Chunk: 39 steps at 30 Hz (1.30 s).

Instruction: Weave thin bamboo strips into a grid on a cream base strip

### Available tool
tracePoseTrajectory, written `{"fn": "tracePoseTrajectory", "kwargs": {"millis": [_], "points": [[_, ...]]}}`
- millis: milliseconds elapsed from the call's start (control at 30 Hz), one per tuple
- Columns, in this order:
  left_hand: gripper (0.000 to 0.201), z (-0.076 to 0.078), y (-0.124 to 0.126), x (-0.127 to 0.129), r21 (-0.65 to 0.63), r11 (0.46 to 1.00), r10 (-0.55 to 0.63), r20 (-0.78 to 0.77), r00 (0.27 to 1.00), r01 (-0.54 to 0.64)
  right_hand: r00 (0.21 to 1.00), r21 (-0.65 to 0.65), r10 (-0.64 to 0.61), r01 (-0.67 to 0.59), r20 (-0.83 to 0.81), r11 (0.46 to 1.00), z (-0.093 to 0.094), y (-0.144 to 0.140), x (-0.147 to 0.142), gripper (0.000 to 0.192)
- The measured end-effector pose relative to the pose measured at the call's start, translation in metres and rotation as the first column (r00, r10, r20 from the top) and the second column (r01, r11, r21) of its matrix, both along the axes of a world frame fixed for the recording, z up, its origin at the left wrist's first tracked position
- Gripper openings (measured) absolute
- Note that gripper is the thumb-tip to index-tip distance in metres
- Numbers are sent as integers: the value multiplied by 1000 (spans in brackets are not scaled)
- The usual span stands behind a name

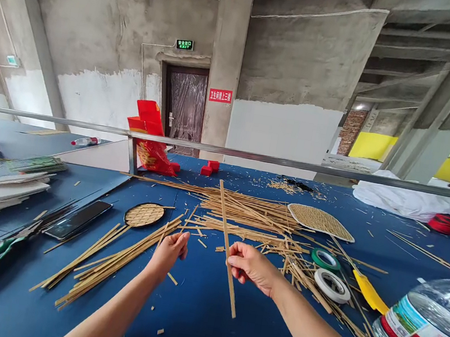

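Head view: the right hand (250, 266) pinches 1 long bamboo strip (227, 248) between thumb and fingers, about midway along it. The strip slants from near the table edge up and away toward the far pile. The left hand (170, 252) hovers just beside it, fingers loosely curled with nothing in them, above the blue table (192, 323).

Left of that hand lies a bundle of strips (107, 264), and beyond it a small round woven mat (144, 215) and a dark phone (77, 219). Behind the hands a big loose pile of strips (244, 208) spreads across the table, with a larger woven mat (321, 221) at its right end.

Right of the right hand sit 2 tape rolls, a green one (325, 259) and a white one (332, 285), then a yellow tool (369, 294) and a water bottle (429, 323) lying on its side.
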State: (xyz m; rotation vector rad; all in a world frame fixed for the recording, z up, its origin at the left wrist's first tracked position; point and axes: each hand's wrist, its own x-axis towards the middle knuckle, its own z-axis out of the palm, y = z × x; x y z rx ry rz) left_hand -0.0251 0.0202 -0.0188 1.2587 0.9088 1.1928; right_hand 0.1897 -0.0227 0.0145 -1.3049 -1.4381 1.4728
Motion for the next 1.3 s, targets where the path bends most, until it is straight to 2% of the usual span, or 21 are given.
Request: {"fn": "tracePoseTrajectory", "kwargs": {"millis": [133, 367, 567, 667, 900, 1000, 1133, 1300], "points": [[30, -1, -2, 0, -1, 999, -53, 25, 998, 53, 1000, 15, -14, 14, 21, 1000, -1, -3, -6, 20], [32, -6, 1, 0, -75, 994, -86, 3, 996, 86, 1000, -85, 15, -14, 9, 996, -8, -13, -19, 9], [46, -8, 4, -1, -59, 998, -37, 5, 999, 37, 997, -140, 21, -30, -68, 990, -10, -23, -27, 11], [51, -8, 5, -4, -57, 997, -50, 16, 999, 51, 995, -169, 28, -44, -97, 985, -7, -31, -32, 14], [38, -7, 4, -6, -65, 991, -117, 36, 993, 119, 996, -163, 27, -40, -80, 986, -14, -46, -40, 13], [40, -7, 3, -6, -83, 988, -131, -8, 991, 130, 997, -172, 17, -29, -70, 985, -16, -50, -43, 13], [43, -10, 6, -5, -76, 994, -84, -106, 991, 76, 999, -148, 2, -8, -45, 989, -19, -52, -48, 13], [45, -14, 17, -12, 34, 998, 53, -243, 969, -46, 1000, -116, -27, 26, -4, 993, -29, -48, -50, 9]]}}
